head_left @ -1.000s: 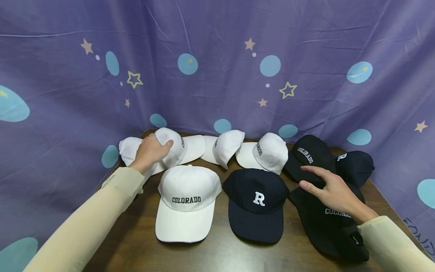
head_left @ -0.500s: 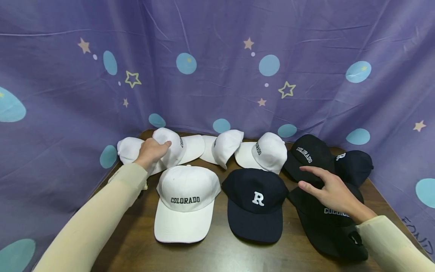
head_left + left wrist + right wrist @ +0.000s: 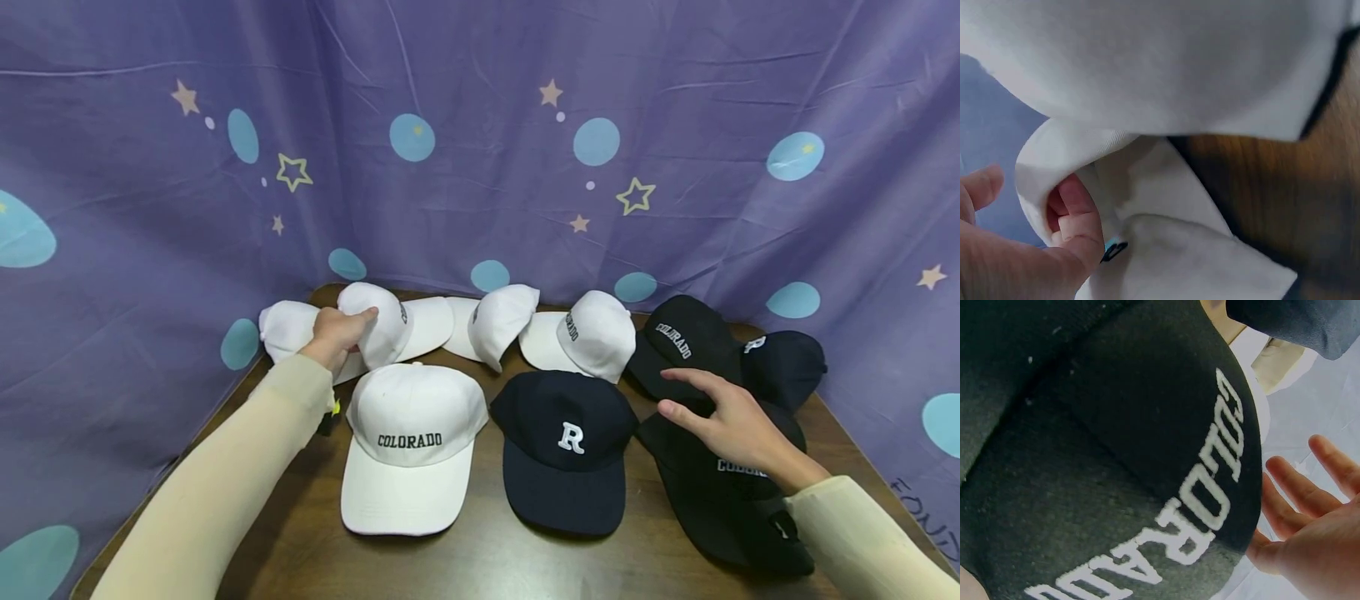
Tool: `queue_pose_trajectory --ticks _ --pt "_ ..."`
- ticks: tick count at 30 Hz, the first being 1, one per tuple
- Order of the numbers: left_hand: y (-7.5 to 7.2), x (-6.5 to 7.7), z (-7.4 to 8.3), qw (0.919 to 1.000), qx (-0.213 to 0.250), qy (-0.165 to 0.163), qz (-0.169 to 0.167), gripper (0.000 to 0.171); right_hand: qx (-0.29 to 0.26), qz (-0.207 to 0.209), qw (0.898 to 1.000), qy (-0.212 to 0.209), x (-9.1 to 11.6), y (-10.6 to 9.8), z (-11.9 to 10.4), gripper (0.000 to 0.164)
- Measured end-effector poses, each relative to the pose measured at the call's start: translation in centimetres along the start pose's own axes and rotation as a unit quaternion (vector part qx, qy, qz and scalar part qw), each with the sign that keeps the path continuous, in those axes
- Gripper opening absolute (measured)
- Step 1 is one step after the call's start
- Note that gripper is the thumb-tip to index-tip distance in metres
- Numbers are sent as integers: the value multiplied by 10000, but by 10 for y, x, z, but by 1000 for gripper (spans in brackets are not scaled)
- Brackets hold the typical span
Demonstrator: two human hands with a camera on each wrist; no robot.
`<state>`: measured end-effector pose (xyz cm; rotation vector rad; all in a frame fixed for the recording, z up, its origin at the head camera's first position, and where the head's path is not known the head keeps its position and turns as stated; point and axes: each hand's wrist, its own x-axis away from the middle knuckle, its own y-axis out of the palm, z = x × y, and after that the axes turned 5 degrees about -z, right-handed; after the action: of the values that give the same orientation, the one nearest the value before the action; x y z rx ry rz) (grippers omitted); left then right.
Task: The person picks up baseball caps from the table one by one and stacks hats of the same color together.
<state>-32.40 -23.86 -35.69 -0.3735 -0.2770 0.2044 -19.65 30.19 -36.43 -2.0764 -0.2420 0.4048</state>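
Note:
At the back left, my left hand (image 3: 336,329) reaches among the white baseball caps, its thumb lying over one cap's crown (image 3: 390,337). The leftmost white cap (image 3: 285,321) is partly hidden behind the hand. In the left wrist view, fingers (image 3: 1079,212) curl inside the rim of a white cap (image 3: 1032,165), with the thumb outside it. My right hand (image 3: 738,425) hovers over a black COLORADO cap (image 3: 720,517), fingers loosely spread and holding nothing. The right wrist view has this hand beside a black cap (image 3: 1116,425) with white lettering.
In front stand a white COLORADO cap (image 3: 408,450) and a navy R cap (image 3: 566,450). More white caps (image 3: 506,321) line the back. A black cap (image 3: 686,342) and a navy cap (image 3: 783,367) sit back right. A purple curtain (image 3: 480,208) hangs around the brown table (image 3: 480,571).
My left hand has shifted slightly down, its wrist turning and its fingers going in more between the back-left caps. The right hand and the caps have stayed in place.

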Motion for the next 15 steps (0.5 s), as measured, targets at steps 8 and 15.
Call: queue_pose_trajectory --ticks 8,15 --pt "1 1 3 9934 1102 -62 -323 65 -36 -17 10000 31 0 0 1 46" --pt "4 -2 7 9837 1776 -98 -272 70 -77 -34 9999 68 0 1 -1 46"
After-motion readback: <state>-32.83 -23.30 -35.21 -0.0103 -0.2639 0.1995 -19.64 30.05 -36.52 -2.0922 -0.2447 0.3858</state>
